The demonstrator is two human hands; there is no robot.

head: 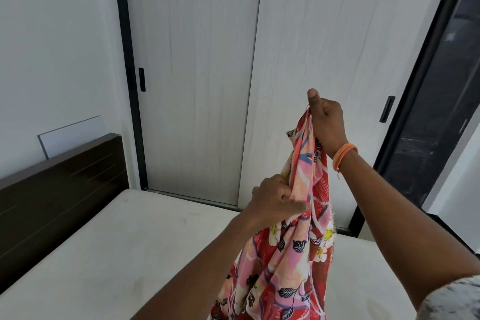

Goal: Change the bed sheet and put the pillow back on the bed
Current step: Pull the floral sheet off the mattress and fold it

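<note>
A red and pink floral bed sheet [298, 254] hangs bunched in front of me, above the bare white mattress [117, 254]. My right hand [326, 122] grips the sheet's top edge, held high, thumb up. Lower and to the left, my left hand [275, 200] pinches a fold of the same sheet. The sheet's lower part drops out of view at the bottom edge. No pillow is in view.
A dark wooden headboard [59, 197] stands at the left of the mattress. Behind the bed is a pale sliding wardrobe [207, 73] with black handles and a black frame. A white board [72, 135] leans on the wall behind the headboard.
</note>
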